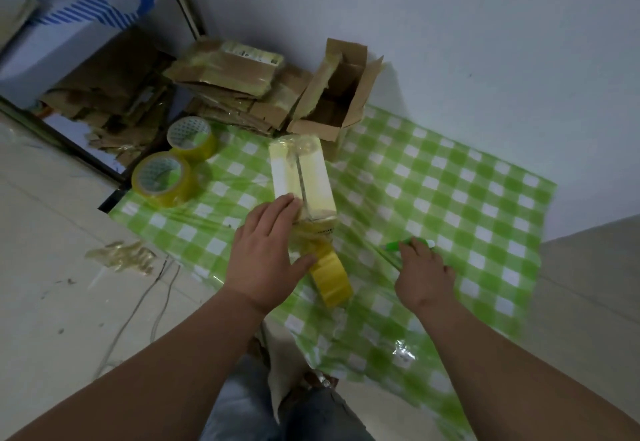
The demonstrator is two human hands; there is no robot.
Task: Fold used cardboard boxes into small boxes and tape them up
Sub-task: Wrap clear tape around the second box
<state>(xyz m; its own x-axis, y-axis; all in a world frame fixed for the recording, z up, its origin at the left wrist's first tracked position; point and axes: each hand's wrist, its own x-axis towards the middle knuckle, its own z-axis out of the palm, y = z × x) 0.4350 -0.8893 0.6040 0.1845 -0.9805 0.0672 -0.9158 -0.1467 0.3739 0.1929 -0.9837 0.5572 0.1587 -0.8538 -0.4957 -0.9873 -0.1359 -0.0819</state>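
Observation:
A small taped box (304, 174) lies on the green checked sheet (450, 198), its seam running away from me. My left hand (266, 257) rests flat on the box's near left corner, fingers straight, thumb against a yellow tape roll (330, 276) that stands at the box's near end with its strip stuck to the box. My right hand (424, 272) lies to the right on the sheet, fingers curled round a green cutter (414, 244).
Two more yellow tape rolls (162, 179) (192, 137) sit at the sheet's left edge. An open cardboard box (337, 94) and a pile of flattened cardboard (228, 77) stand against the wall behind. Crumpled tape scraps (121, 255) lie on the floor at left.

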